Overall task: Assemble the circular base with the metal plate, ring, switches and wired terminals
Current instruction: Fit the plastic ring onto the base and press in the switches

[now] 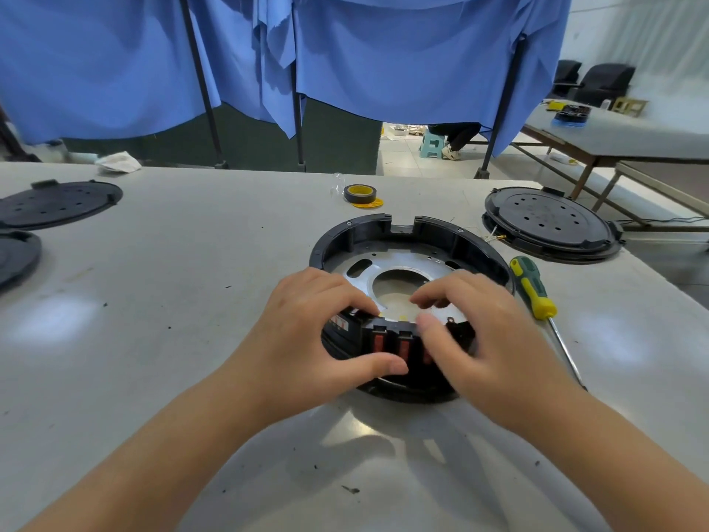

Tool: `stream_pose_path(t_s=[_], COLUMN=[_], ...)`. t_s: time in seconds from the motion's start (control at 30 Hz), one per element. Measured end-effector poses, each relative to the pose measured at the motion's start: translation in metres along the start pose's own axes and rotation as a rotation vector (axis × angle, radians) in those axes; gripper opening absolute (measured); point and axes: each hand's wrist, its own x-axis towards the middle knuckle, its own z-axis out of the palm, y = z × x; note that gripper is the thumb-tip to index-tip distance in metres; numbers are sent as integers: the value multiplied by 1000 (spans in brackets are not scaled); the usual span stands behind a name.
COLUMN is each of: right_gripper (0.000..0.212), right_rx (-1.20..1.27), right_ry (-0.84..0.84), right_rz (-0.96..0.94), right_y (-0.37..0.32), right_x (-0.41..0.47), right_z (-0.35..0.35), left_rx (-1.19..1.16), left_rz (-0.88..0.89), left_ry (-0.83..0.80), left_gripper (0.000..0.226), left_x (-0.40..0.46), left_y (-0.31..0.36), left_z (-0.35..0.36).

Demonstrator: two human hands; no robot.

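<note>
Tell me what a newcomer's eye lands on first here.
Both hands, the left hand and the right hand, grip the near rim of the black circular base at centre table, around its red switches. Inside the base lies the shiny metal plate. A green and yellow screwdriver lies just right of the base, and a roll of tape sits behind it.

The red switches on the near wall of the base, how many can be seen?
2 clearly: one red switch and a second to its right. A red edge shows beside the right hand, so a third may be hidden.
</note>
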Motion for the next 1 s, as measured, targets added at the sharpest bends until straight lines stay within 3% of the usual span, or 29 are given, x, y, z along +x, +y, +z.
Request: stream_pose_path(t_s=[0.13, 0.3, 0.47, 0.57, 0.73, 0.9, 1.0], right_gripper=[26, 26, 14, 20, 47, 42, 40], right_rx=[-78, -83, 36, 31, -10, -87, -48], right_ry=[46, -67, -194, -248, -207, -23, -27], right_rz=[59, 54, 25, 31, 6, -97, -92], right_y=[19, 34, 37, 41, 31, 4, 3], right_x=[9, 13, 13, 14, 13, 1, -1], right_z=[-9, -19, -25, -28, -25, 3, 6], left_rx=[50, -9, 43, 78, 128, 186, 110], left_rz=[-52, -183, -160, -123, -9, 189, 159], left_ry=[37, 105, 120, 94, 127, 91, 21], left_gripper=[51, 41, 49, 53, 52, 37, 24], left_x=[1, 3, 2, 3, 2, -1, -3], left_y=[-10, -22, -27, -26, -11, 5, 6], left_z=[-7, -19, -20, -19, -10, 7, 8])
